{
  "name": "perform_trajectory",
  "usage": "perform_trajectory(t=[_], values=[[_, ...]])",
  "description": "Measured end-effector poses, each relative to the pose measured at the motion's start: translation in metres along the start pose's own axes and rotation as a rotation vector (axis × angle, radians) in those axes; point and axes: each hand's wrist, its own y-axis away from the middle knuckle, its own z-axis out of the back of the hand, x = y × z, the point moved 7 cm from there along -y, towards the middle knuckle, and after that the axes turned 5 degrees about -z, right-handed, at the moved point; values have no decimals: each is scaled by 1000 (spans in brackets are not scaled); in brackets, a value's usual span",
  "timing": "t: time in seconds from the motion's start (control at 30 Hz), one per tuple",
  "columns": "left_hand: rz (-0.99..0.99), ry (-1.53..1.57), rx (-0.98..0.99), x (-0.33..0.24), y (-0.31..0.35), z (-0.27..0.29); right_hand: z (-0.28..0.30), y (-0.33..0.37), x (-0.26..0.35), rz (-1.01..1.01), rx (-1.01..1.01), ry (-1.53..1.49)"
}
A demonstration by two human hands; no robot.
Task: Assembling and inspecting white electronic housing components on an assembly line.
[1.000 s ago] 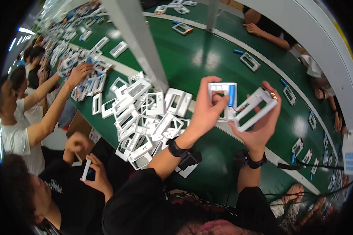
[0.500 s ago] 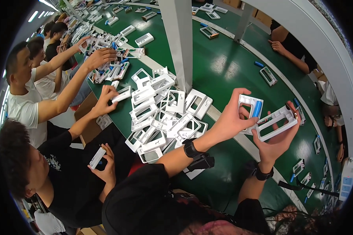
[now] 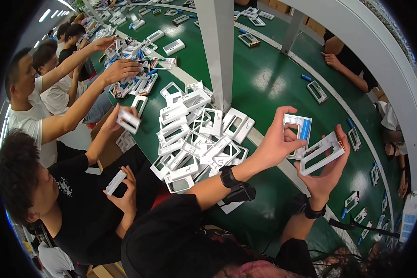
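The green worktop (image 3: 264,83) spreads out beneath both raised hands. Just left of the left hand (image 3: 275,143) lies a heap of white frames (image 3: 194,139) (loosely piled). That hand's fingers are closed around a white frame with a blue piece (image 3: 299,132). Touching it on the right, the right hand (image 3: 326,173) grips 1 empty white frame (image 3: 320,153).

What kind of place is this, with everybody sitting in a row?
Most likely a factory assembly line. A long green conveyor belt carries spaced-out parts, a heap of white plastic frames lies beside it, and the left hand and right hand each hold a frame.
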Motion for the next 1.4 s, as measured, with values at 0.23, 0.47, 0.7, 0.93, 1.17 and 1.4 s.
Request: perform_trajectory(t=[0.23, 0.47, 0.7, 0.93, 1.17, 1.4], values=[[-9, -9, 17, -11, 1, -3, 10, 0, 2, 18, -16, 47], [-1, -50, 88, -10, 3, -3, 11, -3, 6, 57, -31, 83], [16, -164, 89, -16, 5, -8, 17, -2, 7, 37, -31, 78], [-20, -188, 151, -17, 6, -11, 17, -4, 14, 52, -21, 82], [-55, -197, 140, -19, 4, -11, 17, -5, 15, 49, -6, 83], [-102, -245, 117, -29, 7, -13, 18, -5, 18, 30, -3, 83]])
